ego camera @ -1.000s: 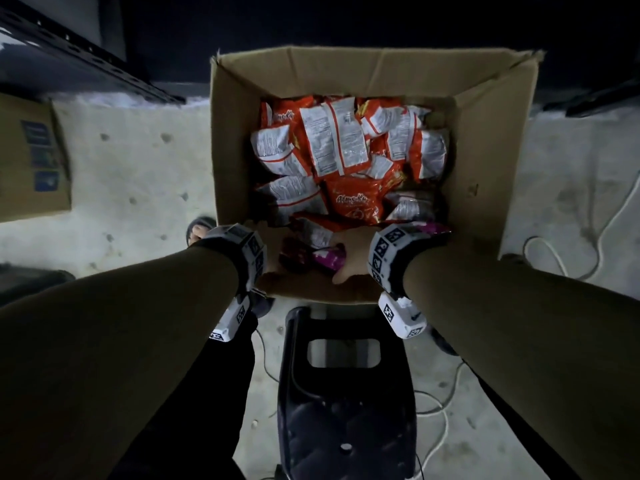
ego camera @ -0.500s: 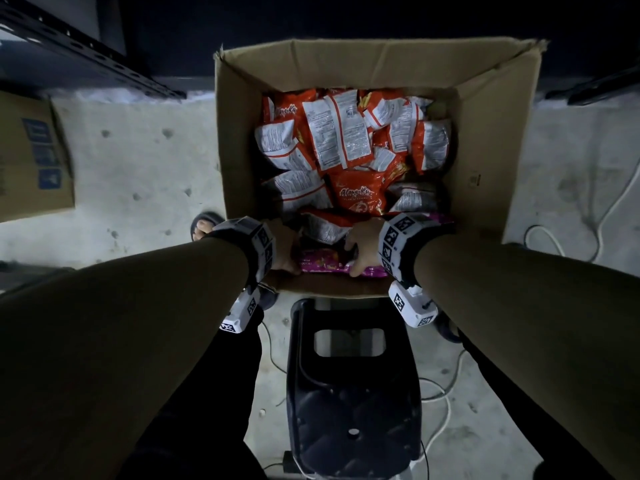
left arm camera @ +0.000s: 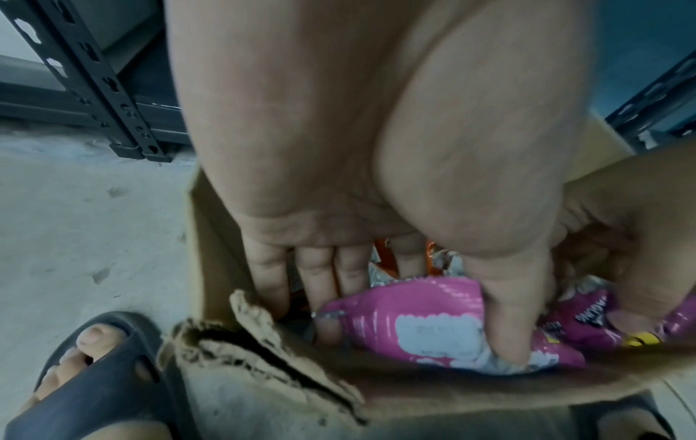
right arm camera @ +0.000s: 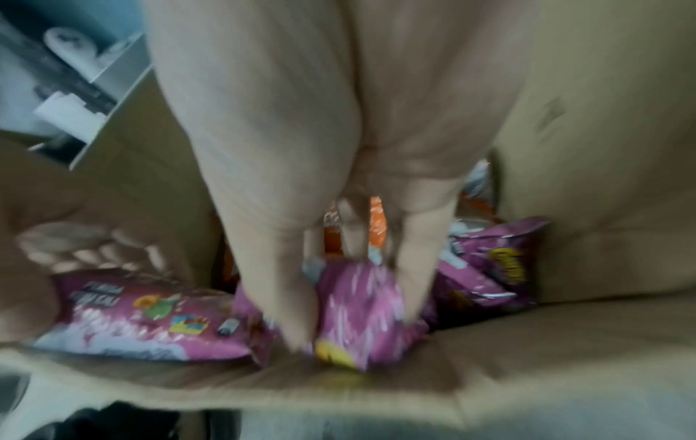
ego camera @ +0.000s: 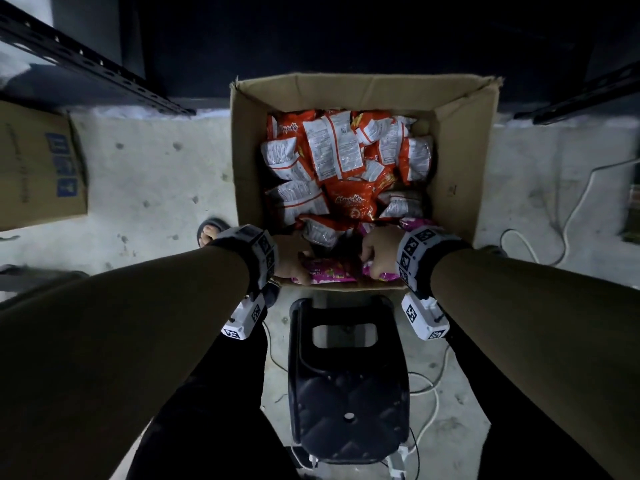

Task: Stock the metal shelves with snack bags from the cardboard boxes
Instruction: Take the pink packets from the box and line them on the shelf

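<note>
1. Looking down from the head view: both hands sit at the near edge of the cardboard box (ego camera: 453, 161). The left hand (ego camera: 294, 263) and right hand (ego camera: 379, 252) have risen slightly since half a second ago, bringing pink snack bags up.
2. Left wrist view: the fingers (left arm camera: 501, 312) grasp a pink snack bag (left arm camera: 433, 330), thumb on top, other fingers behind it.
3. Right wrist view, blurred: the fingers (right arm camera: 418, 262) clench a second pink bag (right arm camera: 357, 300). Orange bags lie beyond them. Shelving probably comes next.
</note>
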`<state>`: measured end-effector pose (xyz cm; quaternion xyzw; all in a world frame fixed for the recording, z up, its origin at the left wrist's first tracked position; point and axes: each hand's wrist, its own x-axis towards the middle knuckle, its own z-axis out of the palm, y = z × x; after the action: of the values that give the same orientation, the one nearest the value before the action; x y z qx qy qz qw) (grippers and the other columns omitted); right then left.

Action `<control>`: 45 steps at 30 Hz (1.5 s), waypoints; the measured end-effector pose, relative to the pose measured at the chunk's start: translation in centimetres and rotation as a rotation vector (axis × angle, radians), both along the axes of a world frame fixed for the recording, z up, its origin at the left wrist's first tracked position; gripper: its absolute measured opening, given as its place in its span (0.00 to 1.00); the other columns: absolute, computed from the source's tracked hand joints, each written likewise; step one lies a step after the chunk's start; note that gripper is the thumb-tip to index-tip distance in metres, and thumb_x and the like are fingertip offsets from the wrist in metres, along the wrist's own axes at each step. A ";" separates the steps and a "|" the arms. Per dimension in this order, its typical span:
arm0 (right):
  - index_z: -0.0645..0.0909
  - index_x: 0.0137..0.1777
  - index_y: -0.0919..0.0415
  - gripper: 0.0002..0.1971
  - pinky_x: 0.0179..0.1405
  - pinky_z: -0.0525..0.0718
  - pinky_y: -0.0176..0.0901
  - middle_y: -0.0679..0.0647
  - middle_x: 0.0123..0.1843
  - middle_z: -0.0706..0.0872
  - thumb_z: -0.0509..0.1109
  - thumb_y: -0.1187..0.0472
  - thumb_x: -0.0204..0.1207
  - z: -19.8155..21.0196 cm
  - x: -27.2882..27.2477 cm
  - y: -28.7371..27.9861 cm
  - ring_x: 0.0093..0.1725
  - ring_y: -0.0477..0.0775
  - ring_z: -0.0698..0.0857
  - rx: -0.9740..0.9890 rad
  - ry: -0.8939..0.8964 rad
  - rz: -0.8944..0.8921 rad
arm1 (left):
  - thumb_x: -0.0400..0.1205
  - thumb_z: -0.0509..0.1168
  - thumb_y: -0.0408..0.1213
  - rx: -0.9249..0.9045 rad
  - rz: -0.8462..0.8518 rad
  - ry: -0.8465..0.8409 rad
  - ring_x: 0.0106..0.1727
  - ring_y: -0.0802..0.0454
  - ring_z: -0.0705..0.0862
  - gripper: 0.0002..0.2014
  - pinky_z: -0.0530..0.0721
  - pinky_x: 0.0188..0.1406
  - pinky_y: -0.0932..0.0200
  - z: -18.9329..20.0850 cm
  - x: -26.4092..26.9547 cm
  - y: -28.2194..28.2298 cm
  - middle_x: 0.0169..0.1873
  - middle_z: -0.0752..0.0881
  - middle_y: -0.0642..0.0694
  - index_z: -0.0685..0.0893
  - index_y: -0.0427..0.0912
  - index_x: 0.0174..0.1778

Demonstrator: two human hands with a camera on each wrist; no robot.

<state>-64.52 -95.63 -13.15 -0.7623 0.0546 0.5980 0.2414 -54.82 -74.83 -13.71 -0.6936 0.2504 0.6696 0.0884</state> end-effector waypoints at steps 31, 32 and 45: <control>0.79 0.40 0.51 0.08 0.42 0.82 0.49 0.50 0.45 0.85 0.73 0.50 0.74 52.1 14.0 -4.3 0.47 0.57 0.86 -0.169 -0.729 -0.183 | 0.67 0.79 0.51 -0.473 0.350 -0.469 0.44 0.53 0.88 0.30 0.83 0.48 0.60 50.4 13.8 -0.3 0.50 0.89 0.55 0.84 0.49 0.66; 0.79 0.40 0.51 0.07 0.42 0.83 0.49 0.49 0.44 0.85 0.72 0.50 0.74 53.8 14.6 -4.3 0.46 0.57 0.86 -0.160 -0.762 -0.181 | 0.67 0.79 0.50 -0.498 0.389 -0.461 0.46 0.51 0.89 0.31 0.86 0.49 0.58 51.9 14.4 0.0 0.53 0.91 0.52 0.84 0.47 0.67; 0.85 0.51 0.48 0.04 0.50 0.85 0.48 0.45 0.47 0.90 0.70 0.53 0.79 75.2 20.7 -1.8 0.46 0.46 0.88 0.010 -1.079 0.066 | 0.67 0.77 0.57 -0.642 0.323 -0.682 0.47 0.56 0.88 0.25 0.83 0.50 0.57 73.3 19.6 5.4 0.49 0.92 0.54 0.84 0.59 0.59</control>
<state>-43.84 -97.46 62.03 -0.9613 -0.1041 0.1290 0.2200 -35.24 -69.48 59.54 -0.8955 0.2899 0.2986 -0.1578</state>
